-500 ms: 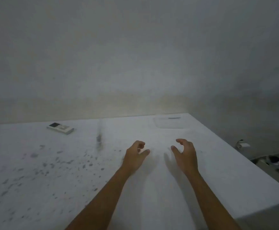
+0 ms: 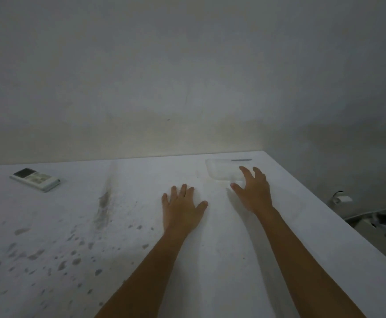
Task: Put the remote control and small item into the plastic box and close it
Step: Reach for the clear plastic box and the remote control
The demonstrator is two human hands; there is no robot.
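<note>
A clear plastic box (image 2: pixel 222 171) sits at the far right corner of the white table (image 2: pixel 141 260), with a thin dark item (image 2: pixel 241 160) along its far edge. My right hand (image 2: pixel 254 191) is spread open, its fingertips at the box's near right corner; whether they touch it I cannot tell. My left hand (image 2: pixel 181 207) lies flat and open on the table, left of the box and apart from it. The white remote control (image 2: pixel 34 179), with a dark screen, lies at the far left of the table, away from both hands.
The wall runs close behind the table. Dark stains and specks (image 2: pixel 61 253) cover the table's left half. The table's right edge (image 2: pixel 325 210) drops off to the floor, where a small white object (image 2: pixel 342 199) and other clutter (image 2: pixel 385 222) lie.
Both hands have moved forward and spread their fingers. The right hand has reached to the box's near corner; the left hand has flattened onto the table.
</note>
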